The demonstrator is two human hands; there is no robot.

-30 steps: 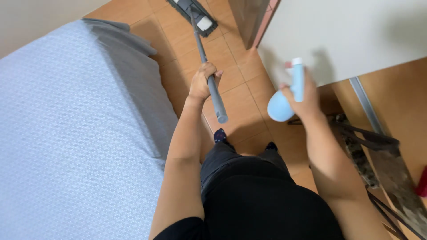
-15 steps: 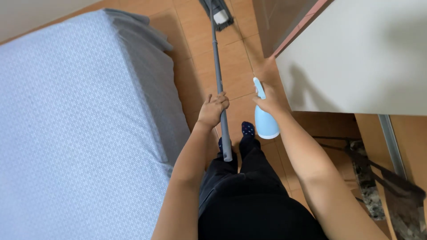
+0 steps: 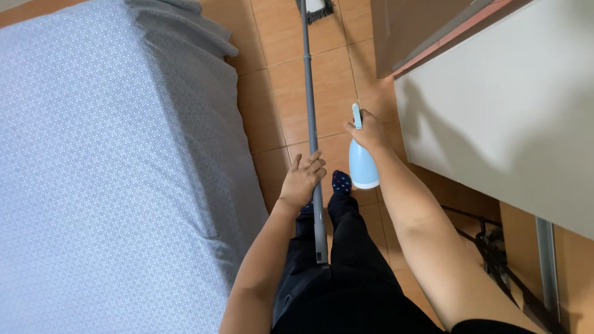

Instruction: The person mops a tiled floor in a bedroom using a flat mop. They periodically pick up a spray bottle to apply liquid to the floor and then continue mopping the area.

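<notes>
My left hand (image 3: 302, 179) grips the grey handle of a mop (image 3: 311, 117), which runs straight up the view to its head (image 3: 315, 7) on the tiled floor at the top edge. My right hand (image 3: 369, 128) holds a light blue spray bottle (image 3: 362, 164) by its neck, nozzle pointing away from me, just right of the mop handle. Below the hands are my dark trousers and a dark dotted sock (image 3: 341, 181).
A bed with a pale blue patterned sheet (image 3: 105, 173) fills the left side. A white tabletop (image 3: 507, 111) stands on the right, with cables (image 3: 495, 247) on the floor beneath. Orange floor tiles (image 3: 281, 80) form a narrow aisle between them.
The view has swung so the mop handle now runs straight up. My left hand has slid further down the handle and the spray bottle has come lower, closer to the mop.
</notes>
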